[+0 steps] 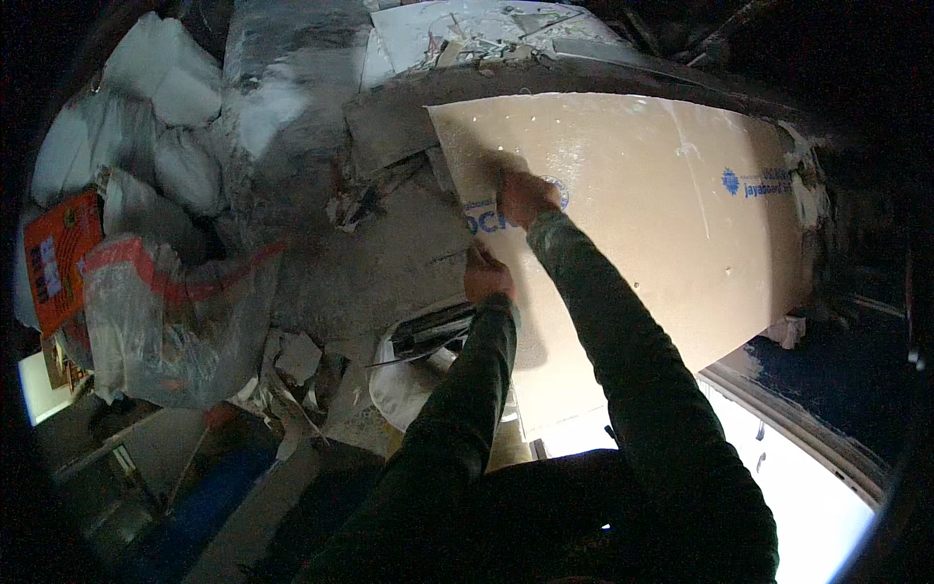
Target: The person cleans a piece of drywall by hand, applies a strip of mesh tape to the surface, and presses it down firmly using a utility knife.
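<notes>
A large tan board with blue printing lies across the right half of the view, its left edge running down toward me. My left hand has its fingers closed at that edge, apparently gripping it. Higher and further right, my right hand is closed against the board's face near the same edge; whatever is in its fingers is hidden. Just below my left hand, partly behind my forearm, is a pale bag or container with dark objects in it.
Stacked white sacks, an orange sack and a clear plastic bag with a red band fill the left. A dusty grey surface carries broken scraps. A debris-strewn white sheet is at the back. Bright light shows below the board.
</notes>
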`<state>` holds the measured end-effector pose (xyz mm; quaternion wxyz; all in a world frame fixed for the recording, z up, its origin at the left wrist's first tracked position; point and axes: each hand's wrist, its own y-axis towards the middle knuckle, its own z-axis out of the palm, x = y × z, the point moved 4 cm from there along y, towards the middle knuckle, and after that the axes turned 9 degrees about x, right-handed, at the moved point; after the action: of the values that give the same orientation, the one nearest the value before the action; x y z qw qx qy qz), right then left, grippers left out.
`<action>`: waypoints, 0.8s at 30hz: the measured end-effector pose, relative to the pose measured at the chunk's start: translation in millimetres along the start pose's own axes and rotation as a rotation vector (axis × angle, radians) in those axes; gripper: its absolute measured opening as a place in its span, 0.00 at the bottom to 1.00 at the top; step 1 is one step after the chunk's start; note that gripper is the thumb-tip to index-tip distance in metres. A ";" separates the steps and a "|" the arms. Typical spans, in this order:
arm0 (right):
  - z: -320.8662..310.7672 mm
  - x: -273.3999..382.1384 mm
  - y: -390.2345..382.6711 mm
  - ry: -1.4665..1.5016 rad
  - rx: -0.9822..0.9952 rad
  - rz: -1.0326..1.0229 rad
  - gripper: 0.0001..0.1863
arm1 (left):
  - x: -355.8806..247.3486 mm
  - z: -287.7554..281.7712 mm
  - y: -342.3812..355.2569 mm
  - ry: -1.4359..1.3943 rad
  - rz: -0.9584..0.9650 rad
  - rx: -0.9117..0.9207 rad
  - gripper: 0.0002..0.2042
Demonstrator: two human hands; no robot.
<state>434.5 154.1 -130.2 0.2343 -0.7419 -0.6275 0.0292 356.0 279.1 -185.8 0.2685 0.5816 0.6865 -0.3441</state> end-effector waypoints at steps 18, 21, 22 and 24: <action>24.8 0.9 -62.0 0.173 0.136 0.126 0.12 | 92.9 58.5 87.6 0.417 0.192 0.254 0.17; 41.0 6.7 -105.6 0.205 0.056 0.087 0.11 | 129.0 55.4 87.6 -0.684 -0.108 0.036 0.20; 53.7 3.7 -121.0 0.181 0.086 0.074 0.10 | 124.1 54.8 83.6 -0.661 -0.063 0.019 0.20; 74.9 -14.0 -162.1 0.207 -0.098 0.039 0.08 | 82.1 59.1 64.2 -0.658 -0.024 0.045 0.20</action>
<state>257.5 180.8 -137.9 0.2608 -0.7636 -0.5861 -0.0736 402.6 288.7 -295.8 0.4589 0.4367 0.5621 -0.5317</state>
